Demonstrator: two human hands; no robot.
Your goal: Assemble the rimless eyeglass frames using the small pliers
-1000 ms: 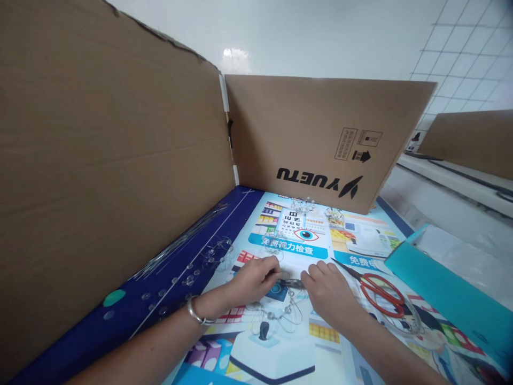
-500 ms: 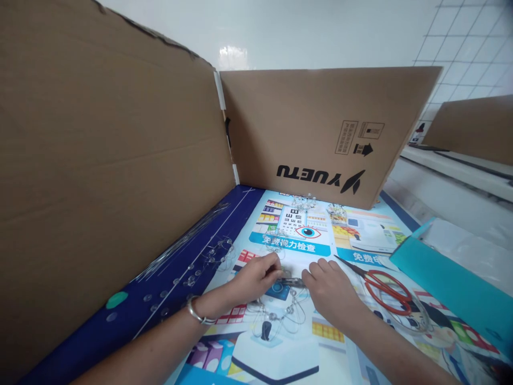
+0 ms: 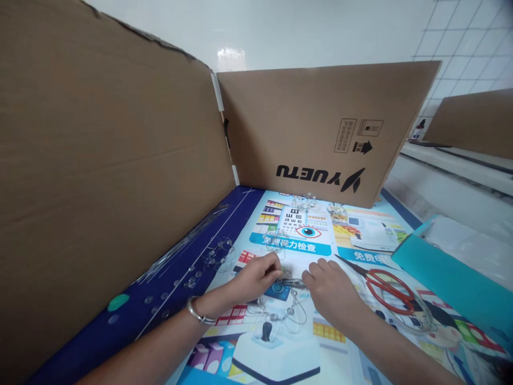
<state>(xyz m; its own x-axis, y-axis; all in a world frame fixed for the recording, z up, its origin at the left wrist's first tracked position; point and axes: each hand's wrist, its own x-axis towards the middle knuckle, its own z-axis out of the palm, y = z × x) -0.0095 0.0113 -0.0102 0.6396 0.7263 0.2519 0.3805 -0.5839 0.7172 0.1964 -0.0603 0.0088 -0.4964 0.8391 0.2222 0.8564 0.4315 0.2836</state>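
1. Left hand [image 3: 260, 274]: fingers curled, thumb and forefinger pinched together on the upper edge of the beaded wire [image 3: 273, 317]; the exact gripping point is too small to make out.
2. Right hand [image 3: 329, 283]: fingers folded into a fist, grasping the pliers [image 3: 294, 282]; the handles are hidden inside the palm.
3. Pliers: metal nose directed toward the left hand, spanning the gap between both hands.
4. Beaded wire: looped and clear-beaded, located below the pliers, above the printed desk [image 3: 276, 353].
5. Scissors [image 3: 390, 291]: red-handled, lying just beside the right forearm, blades toward the cardboard panel [image 3: 312, 123].
6. Loose beads [image 3: 192, 281]: scattered beyond the left forearm.
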